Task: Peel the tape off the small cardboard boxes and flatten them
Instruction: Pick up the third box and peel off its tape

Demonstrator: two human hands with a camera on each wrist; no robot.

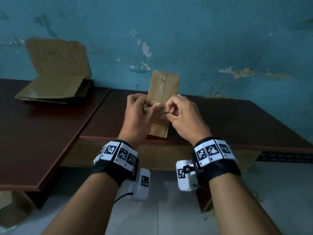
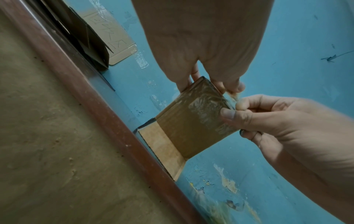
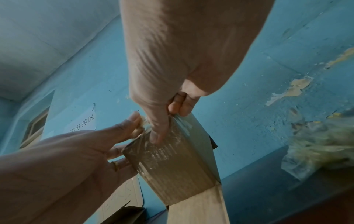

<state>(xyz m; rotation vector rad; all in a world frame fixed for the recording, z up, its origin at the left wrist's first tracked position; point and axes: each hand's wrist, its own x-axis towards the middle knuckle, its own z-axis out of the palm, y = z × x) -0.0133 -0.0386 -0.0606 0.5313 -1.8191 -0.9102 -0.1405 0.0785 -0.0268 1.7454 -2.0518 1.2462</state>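
Holding the small cardboard box (image 1: 162, 85) upright over the worktop (image 1: 237, 119), we grip its near end with our left hand (image 1: 137, 114), fingers curled behind it, while our right hand (image 1: 183, 116) pinches the crumpled tape (image 2: 232, 94) between both thumbs.

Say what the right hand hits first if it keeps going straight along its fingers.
Most likely the small cardboard box: the right hand already touches its taped near end, fingers aimed forward-left. Past it is the left hand, then the blue wall. Depth is unclear.
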